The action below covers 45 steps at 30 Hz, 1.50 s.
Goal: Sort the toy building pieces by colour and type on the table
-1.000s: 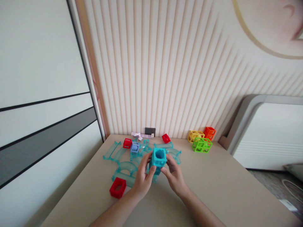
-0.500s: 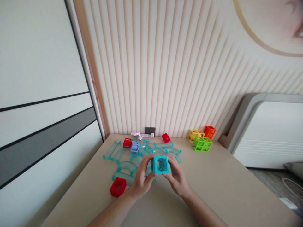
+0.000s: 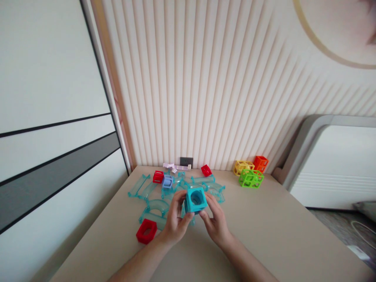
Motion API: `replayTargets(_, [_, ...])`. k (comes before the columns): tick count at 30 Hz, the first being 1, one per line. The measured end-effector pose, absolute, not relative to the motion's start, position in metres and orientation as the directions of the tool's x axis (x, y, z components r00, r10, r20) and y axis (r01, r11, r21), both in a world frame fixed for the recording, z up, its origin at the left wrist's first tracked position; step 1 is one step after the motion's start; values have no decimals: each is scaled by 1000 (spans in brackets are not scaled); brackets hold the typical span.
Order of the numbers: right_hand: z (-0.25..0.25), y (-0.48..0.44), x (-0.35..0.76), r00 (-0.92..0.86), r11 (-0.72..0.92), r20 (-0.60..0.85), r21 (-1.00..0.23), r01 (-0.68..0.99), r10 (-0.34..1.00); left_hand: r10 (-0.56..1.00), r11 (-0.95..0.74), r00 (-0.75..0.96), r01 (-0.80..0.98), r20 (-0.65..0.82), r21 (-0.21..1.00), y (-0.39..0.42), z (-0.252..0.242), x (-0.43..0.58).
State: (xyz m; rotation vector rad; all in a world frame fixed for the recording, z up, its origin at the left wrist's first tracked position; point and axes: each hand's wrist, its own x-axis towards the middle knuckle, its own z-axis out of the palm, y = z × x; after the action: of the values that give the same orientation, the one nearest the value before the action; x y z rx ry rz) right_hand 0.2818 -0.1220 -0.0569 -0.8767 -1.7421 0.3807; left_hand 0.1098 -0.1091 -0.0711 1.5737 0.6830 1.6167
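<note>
Both hands close in on one piece, a turquoise block [image 3: 196, 199]. Left hand [image 3: 176, 221] clamps its left side, right hand [image 3: 217, 223] its right; thumbs at the near lower edge, fingers wrapped round the flanks and partly hidden.

Key relation: the block lies directly between the palms, neither hand nearer, both in contact. Its square face, with a round hole, tilts up toward the wearer. Long axis seems to run from that face down and away, between the hands rather than across them; heavy foreshortening, far end hidden, so true length uncertain. Block appears held above the table [image 3: 264, 231]; underside not visible.

Around the grip:
- Left of it, beside the left forearm: a large red block [image 3: 141, 235] with a round opening, apart from the hand.
- Beyond and to the left: clear turquoise track pieces [image 3: 157, 204], straight and curved, some reaching behind the hands; overlaps hard to sort out.
- Farther out on that side, among the tracks: a small red block [image 3: 158, 177], just beside a pale blue block [image 3: 167, 181].
- Beyond the grip, by the ribbed wall [image 3: 176, 78]: another red piece [image 3: 206, 170], tilted; lilac strips [image 3: 182, 168] left of it.
- Well off beyond the right hand: yellow block [image 3: 243, 167], orange block [image 3: 260, 163], green block [image 3: 251, 178], grouped close together.
</note>
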Motion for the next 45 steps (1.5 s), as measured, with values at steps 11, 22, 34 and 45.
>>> replayTargets(11, [-68, -122, 258, -59, 496, 612, -576, 650, 788, 916, -397, -74, -282, 393, 873, -106, -65, 125])
replayTargets(22, [-30, -87, 339, 351, 366, 739, -616, 698, 576, 868, -497, 68, 87, 493, 863, -107, -76, 123])
replayTargets(34, [-73, -60, 560, 797, -332, 405, -752, 569, 448, 691, -722, 326, 264, 645, 640, -117, -72, 129])
replayTargets(45, [-98, -39, 569, 761, -382, 381, -694, 611, 525, 690, -724, 341, 300, 639, 621, -117, -70, 128])
